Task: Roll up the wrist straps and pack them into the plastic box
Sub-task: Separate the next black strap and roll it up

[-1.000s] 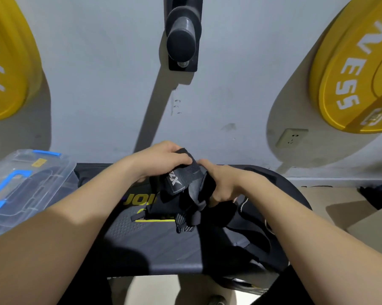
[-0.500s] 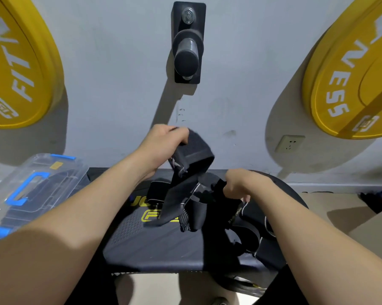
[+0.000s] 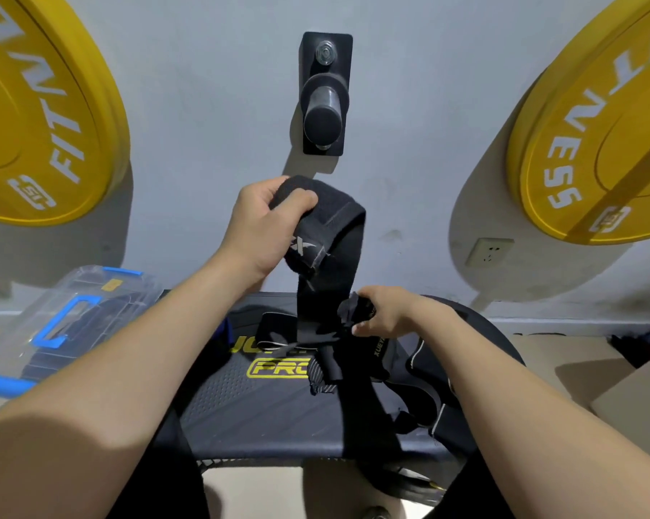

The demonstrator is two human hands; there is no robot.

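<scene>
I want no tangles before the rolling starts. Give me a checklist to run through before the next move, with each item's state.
1. Left hand grips the top end of the wrist strap: ok.
2. Right hand grips the lower end: ok.
3. Strap lifted off the bench: ok at the top; lower end sits among other straps.
4. Strap free of the strap pile: cannot tell, black on black.
5. Strap flat, without twist: not ok, it folds over near the top.
6. Plastic box open: not ok, the lid looks shut.
</scene>
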